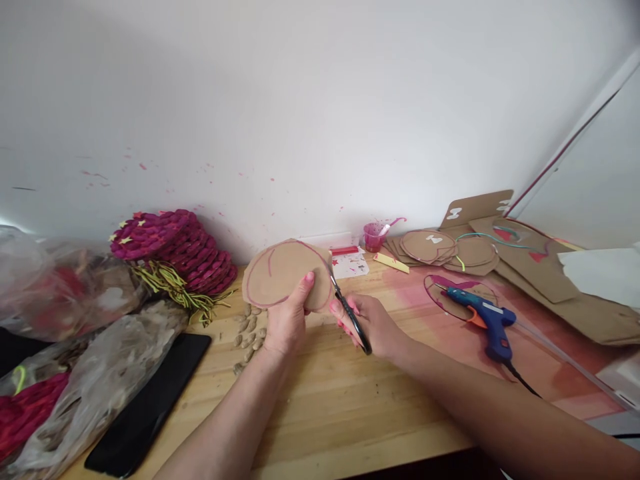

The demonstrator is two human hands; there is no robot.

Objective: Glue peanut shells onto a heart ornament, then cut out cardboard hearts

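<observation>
A piece of brown cardboard with a round outline drawn in purplish red is held up above the wooden table. My left hand grips it from below, thumb on its front face. Black-handled scissors are in my right hand, fingers wrapped around the handles. Their blades meet the cardboard's right edge, close to the drawn line. Several peanuts in their shells lie on the table beside my left hand, partly hidden by it.
To the left are a stack of magenta braided pieces, plastic bags and a black phone. On the right a blue glue gun lies on stained cover, near cardboard discs. A pink cup stands by the wall.
</observation>
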